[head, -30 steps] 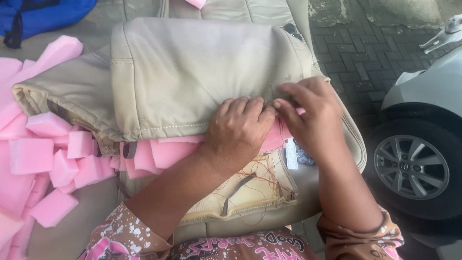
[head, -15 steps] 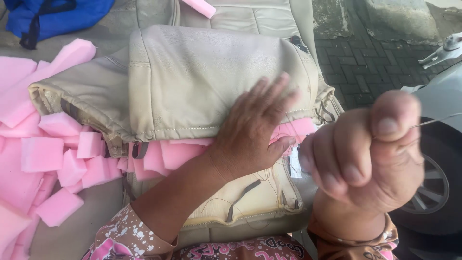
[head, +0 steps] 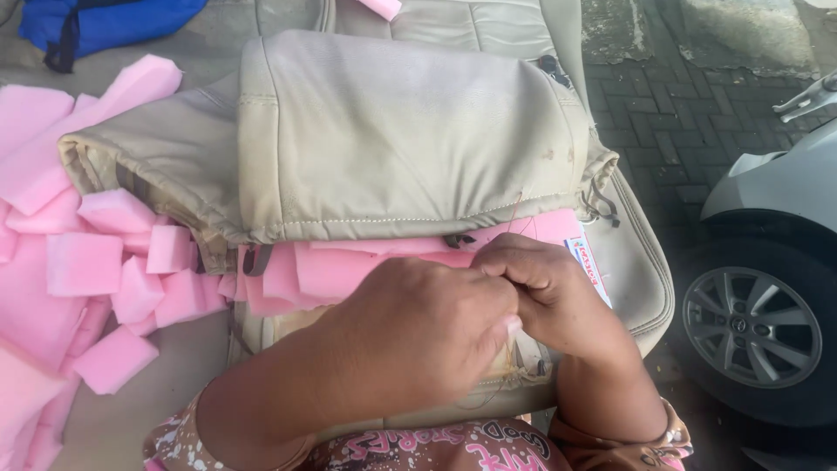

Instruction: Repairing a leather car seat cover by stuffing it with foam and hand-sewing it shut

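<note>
A beige leather seat cover (head: 392,139) lies folded over a beige car seat (head: 636,279), with pink foam (head: 349,266) showing under its stitched edge. My left hand (head: 418,336) and my right hand (head: 554,296) meet just below that edge, fingertips pressed together and closed. A thin tan thread (head: 510,371) hangs from between them down to a small tangle on the seat. Another strand rises toward the cover's seam. No needle shows; the fingers hide whatever is pinched.
Several loose pink foam blocks (head: 96,262) are piled at the left. A blue bag (head: 105,22) lies at the top left. A silver car's wheel (head: 754,327) stands close at the right on brick paving (head: 680,113).
My right hand, raised high with the thread pulled taut half a second ago, has come back down to the seam. My left hand slid right off the foam edge to meet it.
</note>
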